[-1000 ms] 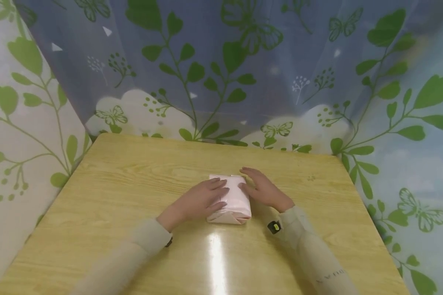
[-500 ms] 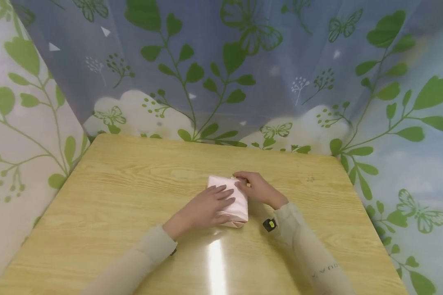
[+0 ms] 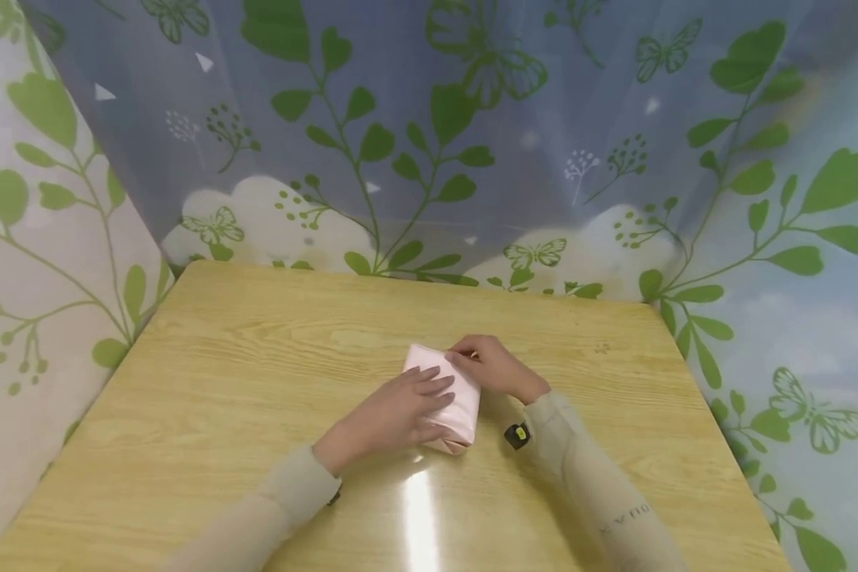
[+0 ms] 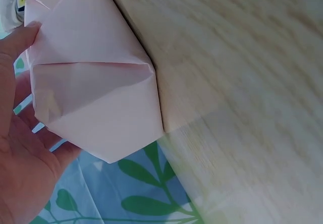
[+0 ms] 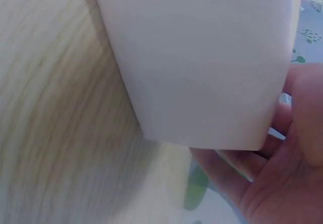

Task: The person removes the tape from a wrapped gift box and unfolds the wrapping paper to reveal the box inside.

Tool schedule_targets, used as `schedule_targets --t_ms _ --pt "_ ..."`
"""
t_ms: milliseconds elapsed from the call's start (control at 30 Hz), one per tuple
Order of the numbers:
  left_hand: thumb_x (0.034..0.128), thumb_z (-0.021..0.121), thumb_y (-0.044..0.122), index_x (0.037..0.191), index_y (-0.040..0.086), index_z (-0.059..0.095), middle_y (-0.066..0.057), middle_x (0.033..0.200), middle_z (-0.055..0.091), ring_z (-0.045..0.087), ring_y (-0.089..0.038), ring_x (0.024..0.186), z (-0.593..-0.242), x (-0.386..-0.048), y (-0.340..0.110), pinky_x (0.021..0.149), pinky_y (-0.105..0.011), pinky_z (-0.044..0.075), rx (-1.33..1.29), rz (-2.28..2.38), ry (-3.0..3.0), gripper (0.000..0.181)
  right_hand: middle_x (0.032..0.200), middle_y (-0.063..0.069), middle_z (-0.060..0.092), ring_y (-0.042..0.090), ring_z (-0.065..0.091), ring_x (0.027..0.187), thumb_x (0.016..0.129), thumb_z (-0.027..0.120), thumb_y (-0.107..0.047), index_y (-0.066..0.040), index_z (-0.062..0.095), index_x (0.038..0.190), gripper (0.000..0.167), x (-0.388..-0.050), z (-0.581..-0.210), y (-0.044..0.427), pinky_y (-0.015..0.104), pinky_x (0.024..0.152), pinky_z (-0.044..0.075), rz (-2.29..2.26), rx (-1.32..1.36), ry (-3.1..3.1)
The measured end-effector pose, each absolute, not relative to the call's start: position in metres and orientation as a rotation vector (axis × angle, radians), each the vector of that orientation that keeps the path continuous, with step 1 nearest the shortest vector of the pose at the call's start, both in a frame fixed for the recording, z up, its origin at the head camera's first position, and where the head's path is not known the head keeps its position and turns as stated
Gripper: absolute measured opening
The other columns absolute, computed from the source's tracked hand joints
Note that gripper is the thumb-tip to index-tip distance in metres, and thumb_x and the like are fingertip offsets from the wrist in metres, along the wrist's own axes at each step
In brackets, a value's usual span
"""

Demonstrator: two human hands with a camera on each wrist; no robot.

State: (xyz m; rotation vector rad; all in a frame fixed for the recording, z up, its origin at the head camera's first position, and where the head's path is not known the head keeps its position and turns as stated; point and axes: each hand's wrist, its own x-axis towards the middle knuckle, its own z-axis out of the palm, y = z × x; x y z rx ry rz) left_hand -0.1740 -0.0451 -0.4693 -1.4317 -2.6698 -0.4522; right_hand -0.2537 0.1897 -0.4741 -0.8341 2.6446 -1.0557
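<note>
A pink paper-wrapped package (image 3: 463, 407) lies on the wooden table, turned at a slant. My left hand (image 3: 399, 409) rests on its top with the fingers spread and fairly straight. At the far right corner my right hand (image 3: 498, 370) pinches the package, thumb on top and fingers curled behind the edge. In the left wrist view a folded paper end (image 4: 96, 98) shows a crease across it and a tucked flap. A smooth, plain side (image 5: 197, 72) faces the right wrist view, with the right fingers partly hidden behind it. What is inside the paper is hidden.
The wood-grain table (image 3: 257, 373) spreads around the package, with a bright light reflection in front of it. A curtain (image 3: 415, 159) printed with leaves and butterflies hangs behind and along both sides. A small black device (image 3: 517, 435) sits at the right wrist.
The package has turned, its near end swinging slightly toward the person. My right hand has moved in from the right side to the far corner; my left hand has slid further onto the top.
</note>
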Motion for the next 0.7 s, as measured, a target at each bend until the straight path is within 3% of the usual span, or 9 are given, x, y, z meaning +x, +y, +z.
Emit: schedule_targets --t_ms 167,700 --pt "0.1002 0.060 0.046 0.139 0.007 0.062 -0.013 0.153 0.049 0.045 -0.036 0.144 -0.4709 -0.1714 -0.0434 0.123 -0.049 0.032 -1.433 -0.494 -2.674 0.055 0.101 0.007 0.077 0.015 0.070 0.087 0.102 0.061 -0.023 -0.006 0.078 0.110 0.025 -0.2555 -0.4752 0.1887 0.031 0.077 0.060 -1.138 -0.792 2.609" --pt "0.0997 0.060 0.048 0.139 0.006 0.062 -0.012 0.154 0.049 0.043 -0.036 0.145 -0.4724 -0.1718 -0.0436 0.123 -0.052 0.029 -1.405 -0.519 -2.669 0.057 0.091 0.002 0.078 0.010 0.070 0.082 0.100 0.066 -0.016 -0.008 0.079 0.099 0.015 -0.2568 -0.4747 0.1799 0.027 0.075 0.061 -1.113 -0.828 2.727"
